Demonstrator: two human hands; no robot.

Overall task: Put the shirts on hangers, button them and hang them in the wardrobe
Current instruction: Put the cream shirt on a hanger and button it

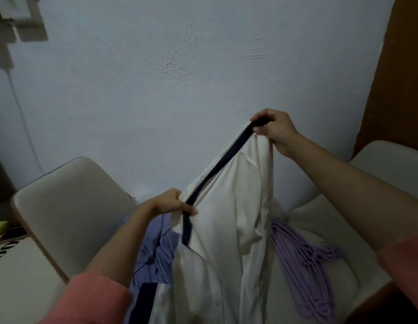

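A cream white shirt (236, 206) with a dark navy band along its edge hangs in front of me, held up between both hands. My right hand (276, 132) grips the top end of the navy band, raised high against the wall. Lower and to the left, my left hand (173, 203) pinches the same band. The shirt's body drapes down over the seat. A blue striped shirt (154, 251) lies crumpled under it on the left. A bundle of purple hangers (301, 260) lies on the seat to the right.
Two cream padded chairs (70, 206) stand against a pale blue wall (180, 78), one on the left and one (390, 164) at the right. A brown wooden panel (400, 73) rises at the far right. A cable (20, 108) runs down the wall on the left.
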